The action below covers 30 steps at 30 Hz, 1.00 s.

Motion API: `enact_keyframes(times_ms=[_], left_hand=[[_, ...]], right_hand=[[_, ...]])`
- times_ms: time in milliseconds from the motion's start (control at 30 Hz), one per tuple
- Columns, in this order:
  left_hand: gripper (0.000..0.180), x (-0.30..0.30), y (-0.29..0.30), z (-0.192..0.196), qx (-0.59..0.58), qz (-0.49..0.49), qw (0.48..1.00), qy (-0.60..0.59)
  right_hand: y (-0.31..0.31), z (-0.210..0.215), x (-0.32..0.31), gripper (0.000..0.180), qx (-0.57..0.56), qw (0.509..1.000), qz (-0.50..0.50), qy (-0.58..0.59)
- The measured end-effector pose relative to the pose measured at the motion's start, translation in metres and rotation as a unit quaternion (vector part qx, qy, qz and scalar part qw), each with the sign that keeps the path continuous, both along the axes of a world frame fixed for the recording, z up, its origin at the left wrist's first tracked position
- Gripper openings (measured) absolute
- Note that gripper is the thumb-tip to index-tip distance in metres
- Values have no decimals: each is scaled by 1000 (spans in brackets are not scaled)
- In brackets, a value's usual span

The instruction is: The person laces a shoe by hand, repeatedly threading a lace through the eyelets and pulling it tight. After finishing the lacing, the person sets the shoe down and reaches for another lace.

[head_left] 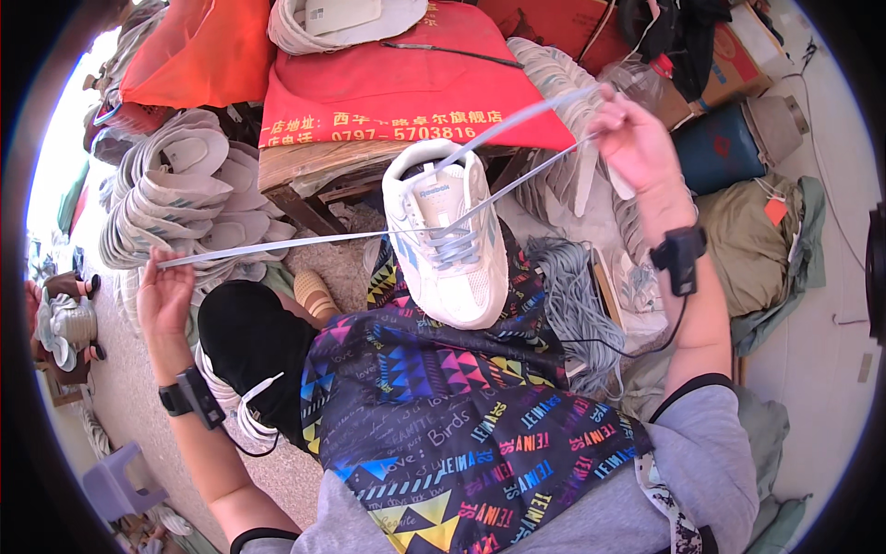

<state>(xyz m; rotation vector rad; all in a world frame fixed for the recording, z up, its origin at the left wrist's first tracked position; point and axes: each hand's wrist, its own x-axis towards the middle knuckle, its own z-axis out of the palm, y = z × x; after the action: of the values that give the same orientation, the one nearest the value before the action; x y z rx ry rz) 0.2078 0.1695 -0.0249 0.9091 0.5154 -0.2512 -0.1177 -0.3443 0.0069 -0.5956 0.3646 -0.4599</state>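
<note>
A white shoe [471, 295] with grey-blue side marks rests on my lap, toe toward me, on a dark patterned apron [443, 369]. Its light grey shoelace [452, 246] is threaded through the lower eyelets and pulled out to both sides. At the left, my left hand [166, 295] pinches one end of the lace, stretched almost level. My right hand [635, 138] is raised at the upper right, its fingers closed on the lace; two strands run from it down to the shoe. Neither hand touches the shoe itself.
Beyond the shoe stands a wooden table [300, 171] under a red cloth [397, 83]. Stacked pale shoe uppers [175, 194] lie to the left. A bundle of grey laces [577, 286] hangs by my right thigh. Farther right are a blue cylinder [715, 148] and a green-brown sack [752, 245].
</note>
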Motion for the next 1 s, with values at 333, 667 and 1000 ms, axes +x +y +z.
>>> enact_keyframes(times_ms=[333, 667, 1000], left_hand=[[23, 137, 223, -64, 26, 17, 986, -164], [32, -111, -96, -3, 277, -422, 801, -321], [26, -172, -159, -51, 254, -593, 708, -289]], right_hand=[[-201, 36, -162, 32, -87, 908, -329, 244], [29, -28, -28, 37, -384, 845, -1, 373], [136, -42, -1, 16, -547, 784, 185, 226]])
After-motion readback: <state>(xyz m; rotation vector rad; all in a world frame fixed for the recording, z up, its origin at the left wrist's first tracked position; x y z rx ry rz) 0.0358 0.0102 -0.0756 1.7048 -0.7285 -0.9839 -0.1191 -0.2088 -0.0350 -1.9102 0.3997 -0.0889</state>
